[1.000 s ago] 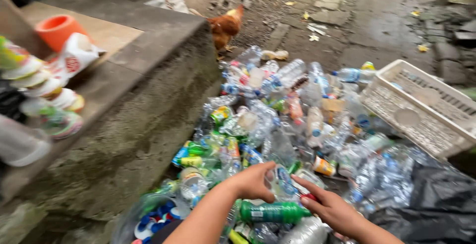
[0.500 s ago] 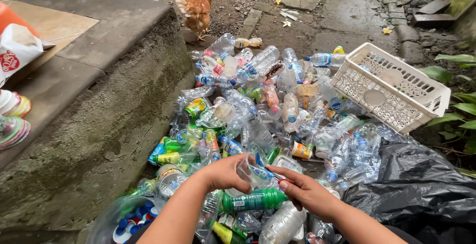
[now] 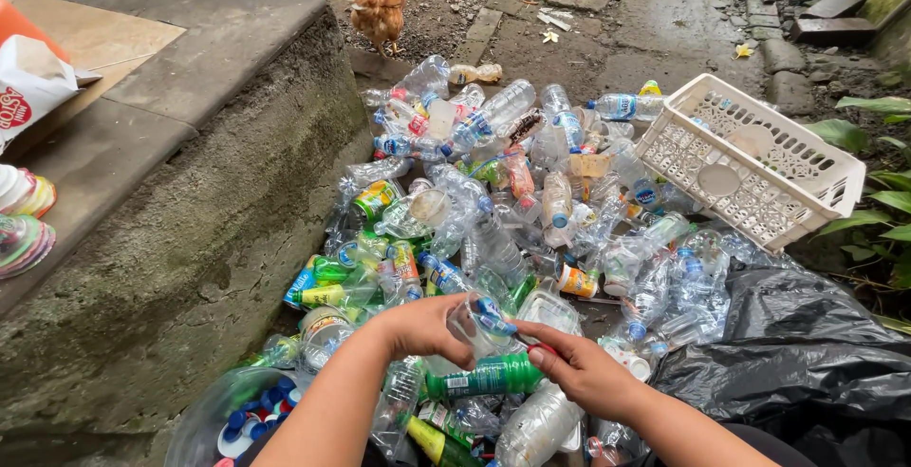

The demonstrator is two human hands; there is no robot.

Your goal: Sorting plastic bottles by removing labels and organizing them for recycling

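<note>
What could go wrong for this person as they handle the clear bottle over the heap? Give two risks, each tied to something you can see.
1. The left hand and right hand are bare, working a clear bottle above crushed plastic; sharp edges might cut them.
2. The bottle heap lies loose on wet ground; reaching in may make bottles roll away.

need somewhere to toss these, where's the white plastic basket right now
In the head view the white plastic basket lies tipped on its side at the right edge of the bottle pile, just above the black plastic bag.
</note>
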